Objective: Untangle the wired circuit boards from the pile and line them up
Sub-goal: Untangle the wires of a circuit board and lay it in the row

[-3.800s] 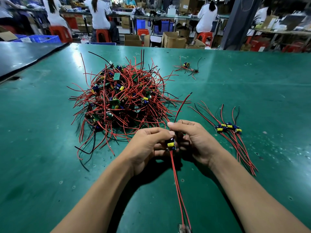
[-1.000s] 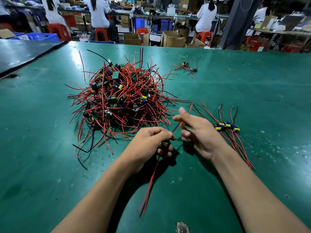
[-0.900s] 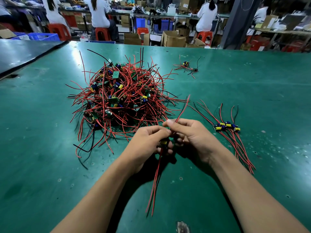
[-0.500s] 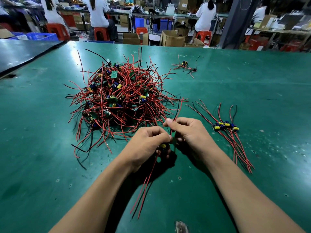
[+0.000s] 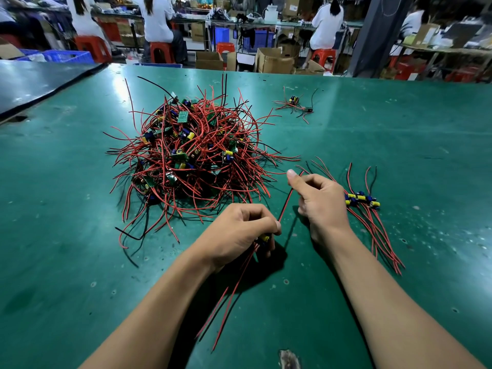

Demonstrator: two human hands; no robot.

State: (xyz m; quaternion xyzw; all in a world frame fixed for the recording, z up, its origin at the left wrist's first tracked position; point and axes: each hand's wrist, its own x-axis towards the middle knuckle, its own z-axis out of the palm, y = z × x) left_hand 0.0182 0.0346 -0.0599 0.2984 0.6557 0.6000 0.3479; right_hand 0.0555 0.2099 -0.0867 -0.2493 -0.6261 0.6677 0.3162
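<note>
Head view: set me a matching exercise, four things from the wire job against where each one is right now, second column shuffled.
1 tangled pile
2 lined-up boards
3 held board
4 red lead

A pinched by the right hand
B gripped in the left hand
C on the table, right of the right hand
D on the table, beyond the left hand

Pairs: 1-D, 2-C, 3-B, 4-A.

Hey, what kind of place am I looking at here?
Most likely an electronics assembly workshop: a pile of wired circuit boards on a green worktable, with seated workers and cardboard boxes behind.
</note>
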